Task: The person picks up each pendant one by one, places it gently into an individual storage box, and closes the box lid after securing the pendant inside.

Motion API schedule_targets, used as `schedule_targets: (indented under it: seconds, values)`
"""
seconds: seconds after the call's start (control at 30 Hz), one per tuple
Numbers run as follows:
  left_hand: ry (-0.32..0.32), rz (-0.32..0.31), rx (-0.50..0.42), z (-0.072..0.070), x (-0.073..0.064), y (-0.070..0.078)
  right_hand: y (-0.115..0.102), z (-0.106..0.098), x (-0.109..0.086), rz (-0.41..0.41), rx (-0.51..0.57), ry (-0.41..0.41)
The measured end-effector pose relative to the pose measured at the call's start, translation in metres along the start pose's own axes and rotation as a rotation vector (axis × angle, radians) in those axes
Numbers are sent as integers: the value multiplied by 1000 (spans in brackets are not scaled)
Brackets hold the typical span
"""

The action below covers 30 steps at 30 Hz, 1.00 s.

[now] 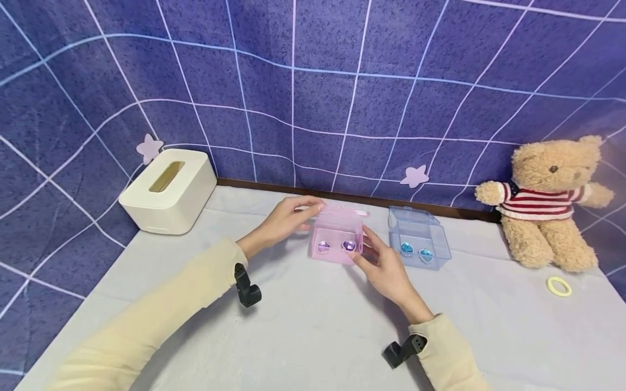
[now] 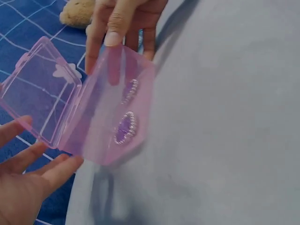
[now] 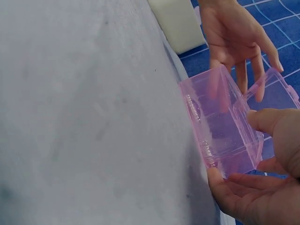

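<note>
A see-through pink plastic box (image 1: 336, 232) stands with its lid (image 2: 40, 93) swung up and back. Two purple heart-like gems with beaded silver rims, one at the left (image 1: 324, 247) and one at the right (image 1: 349, 246), are in its lower part. My right hand (image 1: 388, 271) grips the box's right end between thumb and fingers. At the left, my left hand (image 1: 286, 220) has its fingers loosely extended, with fingertips at the raised lid and box end. Right of this box, a similar blue box (image 1: 429, 233) stands open with two blue gems (image 1: 406, 249) inside.
A cream tissue box (image 1: 176, 190) stands at the back left. On the right sit a teddy bear (image 1: 543, 206) in a striped top and a pale yellow ring (image 1: 559, 287). A dark blue gridded curtain (image 1: 313, 98) hangs behind the table (image 1: 293, 326).
</note>
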<state>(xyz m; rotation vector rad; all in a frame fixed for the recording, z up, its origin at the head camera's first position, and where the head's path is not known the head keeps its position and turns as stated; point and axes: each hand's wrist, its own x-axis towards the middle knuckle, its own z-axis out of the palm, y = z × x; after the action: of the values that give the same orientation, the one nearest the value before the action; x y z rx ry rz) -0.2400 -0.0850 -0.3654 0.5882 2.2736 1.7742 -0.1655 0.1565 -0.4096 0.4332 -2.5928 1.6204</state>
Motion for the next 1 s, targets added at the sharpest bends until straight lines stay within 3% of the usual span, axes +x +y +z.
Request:
schedule_targets:
  seconds: [0.17,0.37,0.6,1.0]
  values:
    - [-75,24,-20,-3,-8,-7,0,0,2,34,34,24]
    - [-113,130,103,-5,-13,-17,-3,-1,0,64,86,34]
    - [-135,108,80,-5,-16,-25,-1,1,-1,58,114,46]
    - [-109,121,146,-2,-16,-22,2,0,-1,20,111,37]
